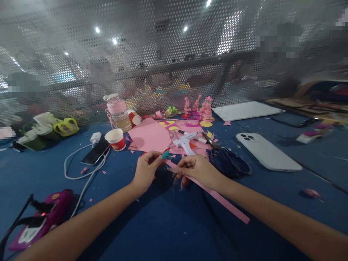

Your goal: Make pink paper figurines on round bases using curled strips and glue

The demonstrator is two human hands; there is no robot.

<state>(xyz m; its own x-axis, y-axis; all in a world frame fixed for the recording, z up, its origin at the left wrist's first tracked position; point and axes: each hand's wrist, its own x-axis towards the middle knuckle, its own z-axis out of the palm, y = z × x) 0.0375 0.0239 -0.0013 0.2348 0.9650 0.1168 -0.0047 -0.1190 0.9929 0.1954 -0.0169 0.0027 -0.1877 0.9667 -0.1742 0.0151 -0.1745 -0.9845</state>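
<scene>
Paper, thin and floppy: I've got the pink strip (214, 195) pinched near its top end in my right hand (198, 170), just this side of the glue gun (187, 140), left hand (146, 170) pinching a small teal piece (165, 154) beside it, so I'd grip close to the end.

My left hand (145, 170) and right hand (197, 169) meet at centre, arms reaching forward, fingertips pinched, thumbs pressed to forefingers.

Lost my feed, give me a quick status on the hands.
Left hand pinching a small teal piece. Right hand holding the pink paper strip. Glue gun and scissors just beyond, not touched.
</scene>
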